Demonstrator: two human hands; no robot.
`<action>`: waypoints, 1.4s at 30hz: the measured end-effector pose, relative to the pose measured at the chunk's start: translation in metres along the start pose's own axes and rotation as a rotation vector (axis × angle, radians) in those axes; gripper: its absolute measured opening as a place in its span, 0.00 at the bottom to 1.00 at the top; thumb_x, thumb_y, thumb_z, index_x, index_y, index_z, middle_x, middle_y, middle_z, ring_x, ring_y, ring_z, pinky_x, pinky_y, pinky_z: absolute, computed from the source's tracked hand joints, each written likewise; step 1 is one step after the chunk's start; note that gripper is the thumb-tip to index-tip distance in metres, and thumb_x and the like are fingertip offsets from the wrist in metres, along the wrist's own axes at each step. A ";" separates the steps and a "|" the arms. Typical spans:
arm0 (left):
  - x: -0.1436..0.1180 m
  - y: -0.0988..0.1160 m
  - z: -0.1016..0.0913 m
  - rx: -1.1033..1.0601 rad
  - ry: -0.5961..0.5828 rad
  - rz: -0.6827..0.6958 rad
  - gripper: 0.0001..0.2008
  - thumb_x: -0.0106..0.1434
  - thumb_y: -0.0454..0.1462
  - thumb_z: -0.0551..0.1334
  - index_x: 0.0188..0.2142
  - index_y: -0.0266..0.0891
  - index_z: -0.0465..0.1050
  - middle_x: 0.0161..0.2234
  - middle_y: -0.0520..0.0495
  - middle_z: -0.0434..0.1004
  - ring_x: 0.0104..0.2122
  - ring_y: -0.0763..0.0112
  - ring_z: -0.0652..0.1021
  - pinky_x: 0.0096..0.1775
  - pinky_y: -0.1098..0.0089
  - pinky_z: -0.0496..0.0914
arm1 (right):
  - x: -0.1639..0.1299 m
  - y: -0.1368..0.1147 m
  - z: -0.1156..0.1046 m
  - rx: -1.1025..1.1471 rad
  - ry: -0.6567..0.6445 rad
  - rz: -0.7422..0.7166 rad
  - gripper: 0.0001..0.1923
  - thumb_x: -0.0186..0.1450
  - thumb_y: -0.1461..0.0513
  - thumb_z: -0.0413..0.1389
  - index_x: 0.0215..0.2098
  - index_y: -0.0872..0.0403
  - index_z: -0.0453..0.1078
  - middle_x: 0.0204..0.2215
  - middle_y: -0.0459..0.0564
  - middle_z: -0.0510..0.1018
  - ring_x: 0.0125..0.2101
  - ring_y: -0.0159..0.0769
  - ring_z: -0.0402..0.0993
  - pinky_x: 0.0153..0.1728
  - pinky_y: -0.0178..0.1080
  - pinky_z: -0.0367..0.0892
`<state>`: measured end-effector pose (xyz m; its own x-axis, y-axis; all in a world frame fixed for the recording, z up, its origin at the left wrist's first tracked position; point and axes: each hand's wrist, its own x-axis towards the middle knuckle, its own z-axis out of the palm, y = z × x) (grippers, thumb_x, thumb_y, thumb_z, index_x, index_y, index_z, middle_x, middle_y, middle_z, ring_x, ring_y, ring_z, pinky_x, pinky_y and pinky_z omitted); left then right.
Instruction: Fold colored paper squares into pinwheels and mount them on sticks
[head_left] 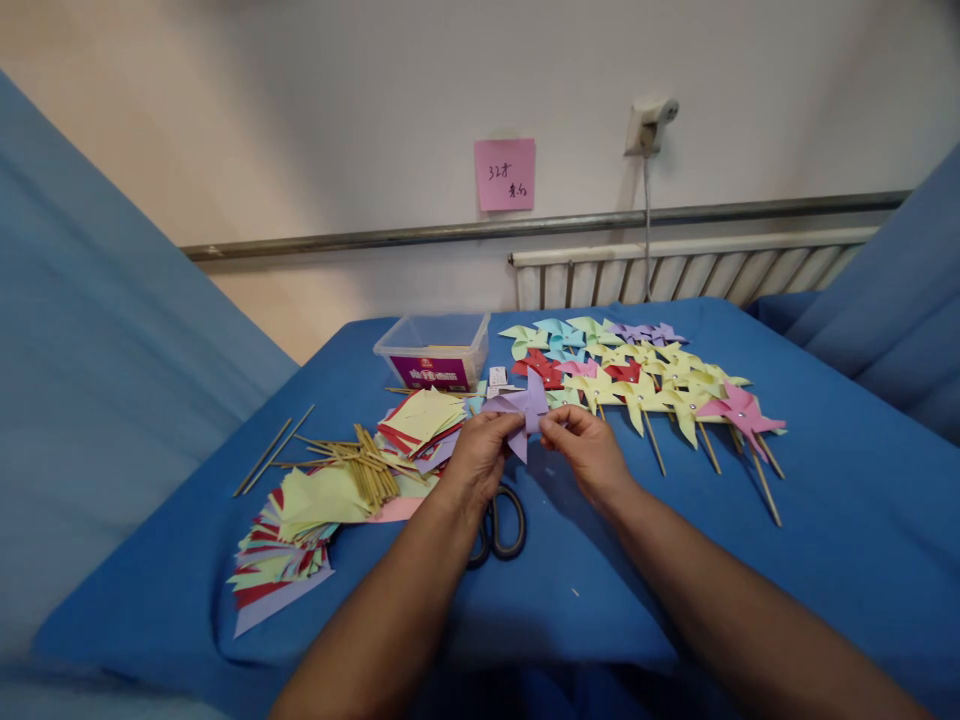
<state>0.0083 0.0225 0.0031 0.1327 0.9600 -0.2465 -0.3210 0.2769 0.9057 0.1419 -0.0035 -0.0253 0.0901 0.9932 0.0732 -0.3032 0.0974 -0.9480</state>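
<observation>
Where the two hands meet above the blue table (825, 520), head view: the left hand (480, 455) and right hand (589, 450) pinch a purple pinwheel (525, 405) from either side, fingertips pressed on its lower folds, its blades rising just beyond them; neither hand is nearer. Scissors (499, 525) lie beneath the left wrist; finished pinwheels (660, 380) far right, sticks (352, 460) and paper squares (307, 530) left

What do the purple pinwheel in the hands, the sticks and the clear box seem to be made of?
Purple pinwheel: likely thin matte paper, with sharp folds.
Sticks: probably wood or bamboo, pale tan and unpainted.
Clear box: looks like glossy see-through plastic.
</observation>
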 end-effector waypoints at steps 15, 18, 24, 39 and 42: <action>0.002 -0.009 0.000 0.057 0.037 0.034 0.08 0.42 0.36 0.71 0.21 0.33 0.75 0.17 0.51 0.71 0.18 0.74 0.70 0.25 0.72 0.65 | -0.001 0.001 0.001 -0.326 0.135 -0.266 0.13 0.54 0.52 0.64 0.25 0.53 0.76 0.38 0.51 0.76 0.36 0.38 0.73 0.31 0.36 0.63; 0.001 -0.008 0.001 0.035 0.029 0.023 0.09 0.42 0.35 0.71 0.22 0.33 0.76 0.19 0.49 0.74 0.19 0.73 0.72 0.25 0.72 0.66 | 0.000 0.002 0.000 -0.323 0.144 -0.247 0.13 0.56 0.52 0.63 0.24 0.53 0.75 0.37 0.52 0.77 0.38 0.40 0.73 0.34 0.38 0.64; 0.000 -0.009 0.002 0.023 0.015 0.038 0.10 0.42 0.36 0.73 0.24 0.33 0.78 0.22 0.48 0.76 0.21 0.74 0.72 0.27 0.72 0.67 | 0.002 0.000 -0.002 -0.401 0.168 -0.260 0.13 0.56 0.53 0.61 0.21 0.53 0.71 0.36 0.52 0.76 0.35 0.38 0.72 0.32 0.37 0.64; -0.001 -0.010 0.001 0.013 0.009 0.036 0.11 0.42 0.36 0.73 0.26 0.33 0.79 0.25 0.46 0.78 0.24 0.72 0.74 0.30 0.71 0.68 | 0.004 0.000 -0.005 -0.462 0.130 -0.251 0.13 0.56 0.54 0.61 0.21 0.53 0.70 0.32 0.49 0.76 0.26 0.32 0.67 0.27 0.36 0.60; 0.000 -0.010 0.001 0.016 0.010 0.026 0.12 0.41 0.36 0.73 0.26 0.32 0.79 0.24 0.46 0.77 0.23 0.72 0.74 0.30 0.71 0.68 | 0.004 -0.001 -0.006 -0.467 0.125 -0.244 0.14 0.56 0.53 0.61 0.20 0.53 0.70 0.30 0.48 0.76 0.25 0.32 0.66 0.26 0.35 0.59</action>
<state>0.0129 0.0197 -0.0057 0.1149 0.9673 -0.2261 -0.3091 0.2511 0.9173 0.1478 0.0001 -0.0259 0.2258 0.9274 0.2981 0.1921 0.2576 -0.9470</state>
